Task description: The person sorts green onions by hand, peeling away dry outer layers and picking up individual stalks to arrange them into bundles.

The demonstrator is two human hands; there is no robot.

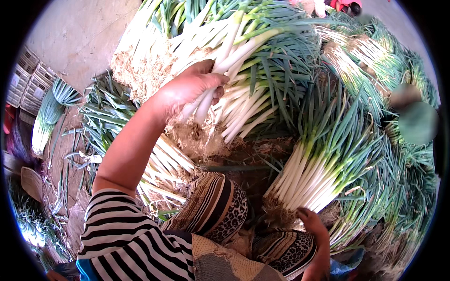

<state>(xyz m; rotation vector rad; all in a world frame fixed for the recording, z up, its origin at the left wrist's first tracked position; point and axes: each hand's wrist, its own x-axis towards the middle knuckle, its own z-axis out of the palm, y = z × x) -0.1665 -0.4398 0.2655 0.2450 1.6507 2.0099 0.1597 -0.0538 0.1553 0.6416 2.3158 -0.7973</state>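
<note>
My left hand [202, 86] is closed around a few long green onions [242, 52], gripping them by their white stems. Their roots [197, 135] hang below my wrist, and the green tops point away to the upper right. Behind them lies a large heap of green onions [197, 31] with white stems and tangled roots. At the lower right, my right hand [311, 221] is at the root end of another pile of green onions [309, 175]. Its fingertips seem to touch the lowest stems; whether they grip any cannot be made out.
More green onions [168, 154] lie beside my left knee. Further bundles [372, 52] spread along the right. A tied bundle [47, 116] lies by plastic crates [35, 84] at the left. At the top edge, another person [346, 5] is partly visible.
</note>
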